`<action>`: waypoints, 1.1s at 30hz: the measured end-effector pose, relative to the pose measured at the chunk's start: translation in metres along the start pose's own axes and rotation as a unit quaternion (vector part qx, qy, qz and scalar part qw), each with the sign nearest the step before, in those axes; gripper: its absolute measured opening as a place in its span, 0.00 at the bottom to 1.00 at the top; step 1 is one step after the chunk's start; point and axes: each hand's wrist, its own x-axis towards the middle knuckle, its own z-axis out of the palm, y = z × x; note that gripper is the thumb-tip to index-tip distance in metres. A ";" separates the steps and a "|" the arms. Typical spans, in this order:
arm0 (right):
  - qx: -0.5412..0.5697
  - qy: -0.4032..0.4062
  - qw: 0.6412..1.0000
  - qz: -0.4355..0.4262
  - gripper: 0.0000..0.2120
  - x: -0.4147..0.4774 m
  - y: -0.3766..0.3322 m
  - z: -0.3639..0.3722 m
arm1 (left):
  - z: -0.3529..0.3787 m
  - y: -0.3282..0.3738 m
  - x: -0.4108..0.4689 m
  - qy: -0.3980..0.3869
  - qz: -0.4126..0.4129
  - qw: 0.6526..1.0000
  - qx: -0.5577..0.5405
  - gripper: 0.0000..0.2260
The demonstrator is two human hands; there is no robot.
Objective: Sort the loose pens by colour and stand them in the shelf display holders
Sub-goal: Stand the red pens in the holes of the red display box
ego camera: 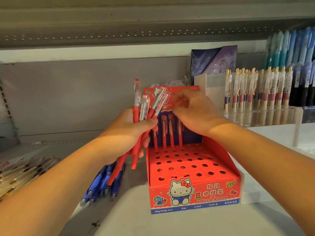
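Observation:
My left hand [126, 133] is shut on a bunch of several red pens [136, 114], held upright to the left of the red Hello Kitty display holder [213, 189]. The holder's top is a tiered panel of round holes. Three red pens [163, 133] stand in its back row. My right hand [196, 113] reaches over that row, fingers curled down on the top of a fourth red pen [180, 138] standing there; the pen's top is hidden under the hand. Several blue pens [102, 183] lie loose on the shelf below my left hand.
A pile of clear and gold pens [22, 171] lies at the far left of the shelf. A clear acrylic rack of gold-clipped pens [255, 92] stands at the right, with blue and teal pens [289, 48] behind. Another shelf board [119, 23] runs overhead.

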 end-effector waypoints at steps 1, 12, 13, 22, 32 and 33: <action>0.094 -0.001 0.996 0.007 0.07 0.000 -0.006 0.000 | 0.001 0.001 0.000 -0.003 -0.003 1.000 0.000 0.08; 0.415 -0.024 0.899 0.134 0.04 -0.006 -0.024 -0.007 | 0.002 0.005 -0.002 0.020 -0.024 0.999 0.012 0.11; 0.422 -0.007 0.896 0.135 0.04 -0.005 -0.024 -0.008 | 0.002 0.005 -0.002 0.026 -0.027 0.999 0.011 0.10; 0.054 0.108 0.993 -0.005 0.10 0.002 -0.011 -0.019 | 0.003 0.004 0.001 0.072 -0.007 0.997 0.024 0.03; -0.053 0.058 0.996 -0.027 0.13 -0.002 -0.004 -0.011 | 0.001 0.001 0.002 0.054 -0.028 0.997 0.050 0.08; -0.050 0.059 0.997 -0.024 0.13 -0.002 -0.004 -0.011 | 0.001 0.001 0.002 0.051 -0.027 0.997 0.052 0.08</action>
